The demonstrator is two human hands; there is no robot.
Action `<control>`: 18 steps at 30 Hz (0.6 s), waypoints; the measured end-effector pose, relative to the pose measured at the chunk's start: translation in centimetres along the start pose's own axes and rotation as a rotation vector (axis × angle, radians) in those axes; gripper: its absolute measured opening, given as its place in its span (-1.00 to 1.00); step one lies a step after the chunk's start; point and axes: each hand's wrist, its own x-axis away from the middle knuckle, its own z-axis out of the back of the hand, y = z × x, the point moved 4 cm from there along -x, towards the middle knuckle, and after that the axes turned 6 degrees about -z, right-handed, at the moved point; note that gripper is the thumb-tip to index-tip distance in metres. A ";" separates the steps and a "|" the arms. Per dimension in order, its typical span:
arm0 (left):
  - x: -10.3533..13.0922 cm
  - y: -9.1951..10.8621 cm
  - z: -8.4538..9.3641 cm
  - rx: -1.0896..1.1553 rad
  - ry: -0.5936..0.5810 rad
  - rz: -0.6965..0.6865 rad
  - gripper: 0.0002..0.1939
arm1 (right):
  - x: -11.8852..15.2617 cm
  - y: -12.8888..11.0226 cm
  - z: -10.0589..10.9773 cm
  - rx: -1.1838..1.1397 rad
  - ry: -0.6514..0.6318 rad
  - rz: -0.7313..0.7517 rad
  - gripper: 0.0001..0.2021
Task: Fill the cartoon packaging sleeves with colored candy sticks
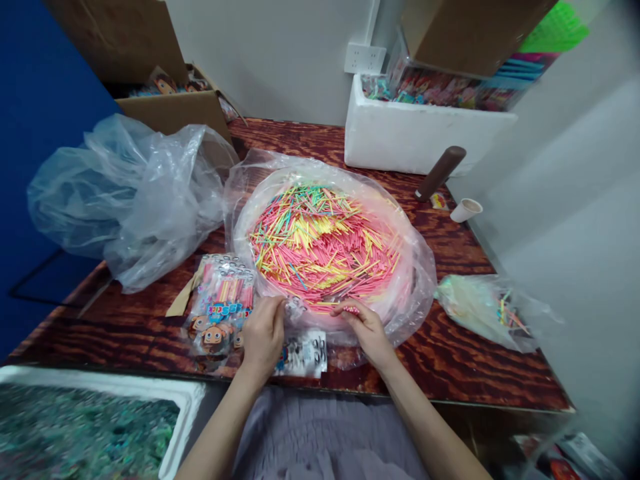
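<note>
Head view shows pink sticks (351, 309) bunched in the right grip (366, 327).

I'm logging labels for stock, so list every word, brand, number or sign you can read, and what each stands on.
"ick": seemingly the end of a word on the printed packets; the letters before it are unclear.
Too small or blurred: the dark marks on the silvery packet, any print on the small red-and-yellow packet and the brown tube.
No numbers or other words are legible.
</note>
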 end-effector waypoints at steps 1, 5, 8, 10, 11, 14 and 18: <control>0.0 0.1 -0.5 -0.012 -0.046 -0.048 -0.79 | 0.0 0.0 0.0 0.001 0.000 -0.003 -0.85; 0.4 -0.1 -2.0 -0.038 -0.142 -0.164 -0.72 | 0.2 0.0 0.1 0.011 0.002 0.006 -0.85; 0.2 -0.3 -1.4 -0.007 -0.038 -0.123 -0.73 | 0.3 -0.1 0.1 0.026 -0.015 0.030 -0.83; -0.1 -0.1 -0.7 0.047 0.015 -0.097 -0.74 | 0.3 -0.2 0.0 0.038 -0.023 0.037 -0.83; -0.4 0.2 -0.4 0.081 0.033 -0.093 -0.75 | 0.4 -0.3 0.0 0.042 -0.023 0.038 -0.83; -0.9 1.4 0.6 0.162 0.079 -0.087 -0.75 | 0.4 -0.2 -0.1 0.033 -0.024 0.033 -0.83; -1.1 2.3 0.9 0.209 0.104 -0.019 -0.79 | -0.3 -0.4 0.0 -0.108 0.026 -0.018 -0.87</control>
